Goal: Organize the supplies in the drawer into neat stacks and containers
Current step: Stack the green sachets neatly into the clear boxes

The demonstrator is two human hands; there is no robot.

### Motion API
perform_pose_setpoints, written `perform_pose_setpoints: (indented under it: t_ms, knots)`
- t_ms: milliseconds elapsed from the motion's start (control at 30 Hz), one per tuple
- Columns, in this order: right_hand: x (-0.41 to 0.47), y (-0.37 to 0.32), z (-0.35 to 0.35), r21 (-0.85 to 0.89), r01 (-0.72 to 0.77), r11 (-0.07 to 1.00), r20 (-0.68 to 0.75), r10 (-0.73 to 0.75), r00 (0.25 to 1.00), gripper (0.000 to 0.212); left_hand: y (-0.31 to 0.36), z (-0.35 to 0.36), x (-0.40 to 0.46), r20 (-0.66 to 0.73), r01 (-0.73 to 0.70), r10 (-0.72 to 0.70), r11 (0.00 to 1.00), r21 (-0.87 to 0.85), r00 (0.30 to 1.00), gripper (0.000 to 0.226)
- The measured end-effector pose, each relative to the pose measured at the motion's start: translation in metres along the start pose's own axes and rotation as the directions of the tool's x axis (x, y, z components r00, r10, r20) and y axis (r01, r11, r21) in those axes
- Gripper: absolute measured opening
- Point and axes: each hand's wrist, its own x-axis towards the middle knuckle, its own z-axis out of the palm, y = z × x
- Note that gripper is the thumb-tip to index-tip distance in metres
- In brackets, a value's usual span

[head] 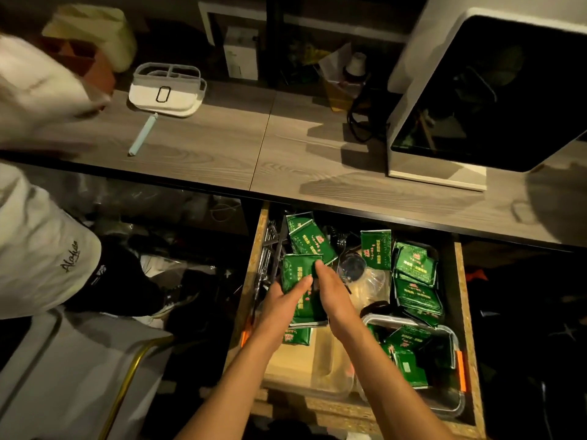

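i see the open drawer (460,281) carrying everything under my hands: green packets (313,239) lie loose just beyond the grip, more are stacked (416,281) to its right, and a clear container (444,398) holding packets sits near right of it. above the grip, the wooden counter (286,147) bears a white organizer (166,90), a pale blue stick (143,133) and a white appliance (476,100).

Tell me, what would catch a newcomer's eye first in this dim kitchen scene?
Probably the bright green packets scattered through the open drawer below the wooden counter. At its middle, the left hand and right hand hold a stack of green packets between them. More packets lie in a clear plastic container at the drawer's near right corner, and a big white appliance with a dark door stands on the counter's right.
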Motion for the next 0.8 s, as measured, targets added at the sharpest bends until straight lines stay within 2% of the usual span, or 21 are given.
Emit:
perform_pose_setpoints:
  t_ms: [67, 100, 167, 200, 267, 333, 467, 533, 633, 700, 733, 800]
  knots:
    - [0.019, 0.001, 0.002, 0.063, -0.038, 0.997, 0.027, 0.037, 0.999, 0.047, 0.001, -0.010, 0.015, -0.045, 0.002, -0.003, 1.000, -0.027, 0.999, 0.082]
    - [0.030, 0.001, 0.003, 0.061, -0.030, 0.998, -0.018, 0.031, 0.999, 0.043, 0.001, -0.015, 0.025, -0.065, 0.000, -0.002, 1.000, -0.028, 0.998, 0.072]
    - [0.055, 0.005, -0.001, -0.106, 0.025, 0.994, -0.200, -0.046, 0.979, 0.031, 0.004, -0.025, 0.042, -0.109, -0.017, 0.014, 0.999, -0.029, 0.994, 0.061]
    - [0.069, 0.007, -0.004, -0.238, 0.043, 0.970, -0.270, -0.108, 0.957, 0.033, 0.004, -0.029, 0.051, -0.120, -0.005, 0.001, 0.999, -0.038, 0.993, 0.059]
    - [0.093, 0.015, -0.009, -0.501, 0.016, 0.865, -0.310, -0.197, 0.930, 0.044, 0.007, -0.035, 0.064, -0.129, 0.006, -0.013, 0.999, -0.054, 0.992, 0.034]
    - [0.112, 0.021, -0.011, -0.677, -0.031, 0.735, -0.300, -0.238, 0.924, 0.055, 0.004, -0.038, 0.074, -0.146, 0.020, -0.033, 0.996, -0.088, 0.989, 0.015]
    - [0.134, 0.028, -0.009, -0.872, -0.090, 0.482, -0.261, -0.301, 0.917, 0.070, 0.002, -0.042, 0.085, -0.145, 0.035, -0.054, 0.990, -0.135, 0.988, 0.022]
    - [0.138, 0.030, -0.008, -0.900, -0.114, 0.420, -0.258, -0.306, 0.916, 0.068, 0.001, -0.043, 0.087, -0.143, 0.040, -0.063, 0.987, -0.155, 0.988, 0.020]
    - [0.138, 0.029, -0.010, -0.889, -0.108, 0.445, -0.294, -0.375, 0.879, 0.049, 0.002, -0.044, 0.089, -0.125, 0.061, -0.080, 0.987, -0.146, 0.989, 0.019]
    - [0.135, 0.027, -0.012, -0.834, -0.069, 0.548, -0.332, -0.398, 0.855, 0.035, -0.001, -0.044, 0.091, -0.110, 0.050, -0.066, 0.989, -0.139, 0.992, 0.024]
    - [0.131, 0.024, -0.013, -0.765, -0.045, 0.642, -0.367, -0.378, 0.850, 0.029, -0.002, -0.044, 0.092, -0.101, 0.044, -0.056, 0.991, -0.124, 0.993, 0.037]
    - [0.116, 0.015, -0.013, -0.534, 0.024, 0.845, -0.439, -0.302, 0.846, 0.023, -0.005, -0.043, 0.091, -0.079, 0.054, -0.061, 0.994, -0.096, 0.995, 0.079]
